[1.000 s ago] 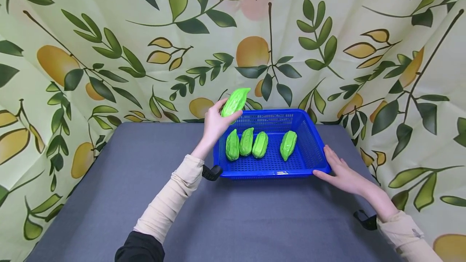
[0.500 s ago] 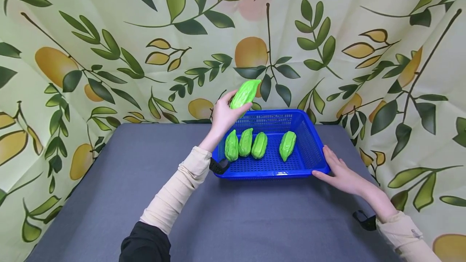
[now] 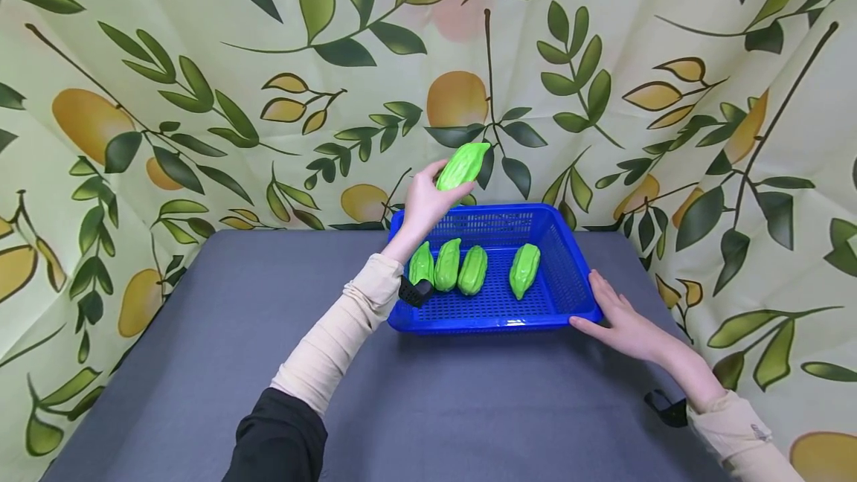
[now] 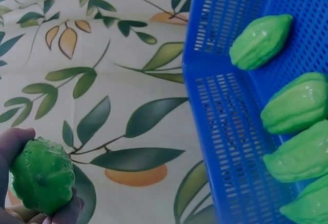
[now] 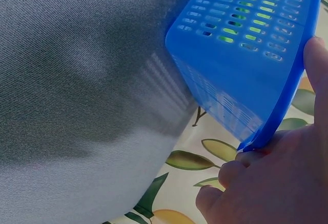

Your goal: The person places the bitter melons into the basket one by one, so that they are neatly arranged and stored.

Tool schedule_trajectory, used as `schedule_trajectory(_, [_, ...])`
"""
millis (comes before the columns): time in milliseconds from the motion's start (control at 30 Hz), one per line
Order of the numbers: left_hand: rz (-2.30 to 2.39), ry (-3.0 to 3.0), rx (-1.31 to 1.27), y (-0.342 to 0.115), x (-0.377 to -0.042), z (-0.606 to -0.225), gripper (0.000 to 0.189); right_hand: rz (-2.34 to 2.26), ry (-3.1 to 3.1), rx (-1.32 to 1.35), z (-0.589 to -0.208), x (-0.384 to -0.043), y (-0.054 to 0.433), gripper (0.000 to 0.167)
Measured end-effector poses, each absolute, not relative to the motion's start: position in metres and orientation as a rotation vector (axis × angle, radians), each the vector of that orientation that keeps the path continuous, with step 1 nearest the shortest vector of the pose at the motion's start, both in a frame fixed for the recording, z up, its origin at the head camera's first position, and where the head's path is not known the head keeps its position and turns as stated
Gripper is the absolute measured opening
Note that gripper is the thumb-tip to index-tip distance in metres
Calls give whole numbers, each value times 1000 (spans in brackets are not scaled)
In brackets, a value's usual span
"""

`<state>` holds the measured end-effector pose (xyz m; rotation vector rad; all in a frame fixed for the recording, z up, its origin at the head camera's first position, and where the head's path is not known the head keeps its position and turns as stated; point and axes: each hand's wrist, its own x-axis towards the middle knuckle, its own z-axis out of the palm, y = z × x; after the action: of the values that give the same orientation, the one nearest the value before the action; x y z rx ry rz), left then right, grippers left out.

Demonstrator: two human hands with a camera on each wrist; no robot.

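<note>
Up over the back left of the blue plastic basket (image 3: 495, 324), my left hand (image 3: 423, 203) grips a light green ridged bitter melon (image 3: 465, 165), its pointed tip angled up and right. In the left wrist view, the stem end of that bitter melon (image 4: 43, 178) faces the camera between thumb and fingers. Inside the basket lie several more bitter melons (image 3: 473, 270): three side by side at the left, another (image 3: 524, 271) apart at the right. My right hand (image 3: 626, 326) touches the basket's front right corner, thumb at the front rim, fingers extended along the right side.
A grey cloth (image 3: 281, 303) covers the table beneath the basket. Behind and at both sides hangs a leaf-and-fruit print curtain (image 3: 375, 95), close behind the basket's back wall. Black wrist straps (image 3: 416, 292) sit on both forearms.
My left hand has moved right and slightly up with the bitter melon, its wrist now overlapping the basket's left end. The right hand stays at the basket corner.
</note>
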<state>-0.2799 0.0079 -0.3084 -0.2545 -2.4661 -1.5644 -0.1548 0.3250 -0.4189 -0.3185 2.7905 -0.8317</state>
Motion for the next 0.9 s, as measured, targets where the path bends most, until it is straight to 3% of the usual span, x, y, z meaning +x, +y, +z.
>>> schedule_trajectory(533, [-1509, -2506, -294, 36, -303, -309, 62, -812, 2802, -312, -419, -155, 327, 98])
schedule_trajectory(900, [-1493, -2624, -300, 48, -308, -333, 64, -831, 2804, -307, -421, -156, 328, 97])
